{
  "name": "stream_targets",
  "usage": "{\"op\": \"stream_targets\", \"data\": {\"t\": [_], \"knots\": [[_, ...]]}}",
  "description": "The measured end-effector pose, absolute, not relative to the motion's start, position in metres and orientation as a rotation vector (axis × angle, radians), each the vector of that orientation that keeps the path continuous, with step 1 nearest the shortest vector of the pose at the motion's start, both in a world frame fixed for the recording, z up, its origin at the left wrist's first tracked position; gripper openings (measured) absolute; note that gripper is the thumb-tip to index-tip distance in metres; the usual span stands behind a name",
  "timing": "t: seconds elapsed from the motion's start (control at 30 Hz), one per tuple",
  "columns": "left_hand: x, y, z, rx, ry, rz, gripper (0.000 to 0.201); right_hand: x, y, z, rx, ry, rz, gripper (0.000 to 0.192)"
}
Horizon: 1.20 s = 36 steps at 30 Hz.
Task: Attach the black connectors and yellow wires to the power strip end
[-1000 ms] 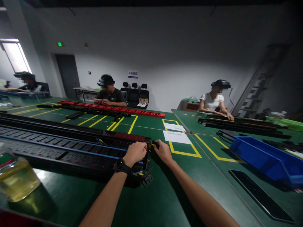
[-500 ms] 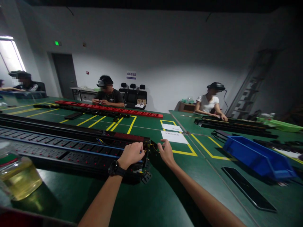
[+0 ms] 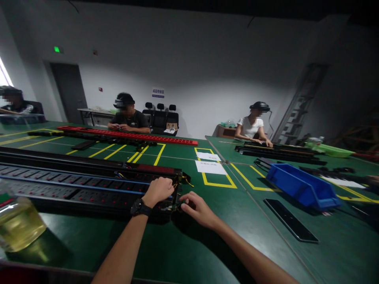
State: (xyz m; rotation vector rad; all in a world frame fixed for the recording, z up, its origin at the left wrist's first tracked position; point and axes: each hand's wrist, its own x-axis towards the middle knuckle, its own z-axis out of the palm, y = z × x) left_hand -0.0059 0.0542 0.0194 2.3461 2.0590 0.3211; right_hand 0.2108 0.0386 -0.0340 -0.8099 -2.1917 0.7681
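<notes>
A long black power strip, with rows of outlets and red dots, lies on the green table and runs off to the left. My left hand, a black watch on its wrist, is curled closed over the strip's right end. Just right of that end, my right hand pinches a small dark part with wires between thumb and fingers; its exact shape is partly hidden. A loose yellow wire sticks out of the strip's far corner.
A jar of yellow liquid stands at the near left. On the right lie a black phone-like slab and a blue bin. Paper sheets and a red slotted rail lie farther back. Several people sit across the table.
My right hand has come down and nearer from the far corner to the strip's near end. The dark part hanging there is now at its fingers. My left hand stays on the strip; the view shifted.
</notes>
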Motion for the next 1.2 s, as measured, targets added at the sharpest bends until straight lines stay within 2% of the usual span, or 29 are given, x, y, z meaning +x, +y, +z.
{"op": "stream_targets", "data": {"t": [0.23, 0.4, 0.57, 0.77, 1.0, 1.2], "knots": [[-0.006, 0.054, 0.020, 2.383, 2.061, 0.298, 0.022, 0.220, 0.047, -0.033, -0.748, -2.233, 0.806, 0.025], [-0.007, 0.054, 0.022, 2.414, 2.036, 0.258, 0.018, 0.230, 0.059, -0.030, -0.701, -2.245, 0.992, 0.032], [-0.007, 0.054, 0.022, 2.421, 2.037, 0.261, 0.019, 0.225, 0.057, -0.034, -0.685, -2.259, 0.938, 0.039], [-0.008, 0.056, 0.020, 2.426, 2.035, 0.242, 0.019, 0.245, 0.083, -0.041, -0.764, -2.209, 1.063, 0.047], [-0.010, 0.060, 0.018, 2.442, 2.023, 0.258, 0.019, 0.323, 0.136, -0.048, -1.385, -1.890, 0.716, 0.027], [-0.010, 0.059, 0.017, 2.448, 2.021, 0.271, 0.020, 0.344, 0.150, -0.061, -1.698, -1.749, 0.292, 0.024]]}}
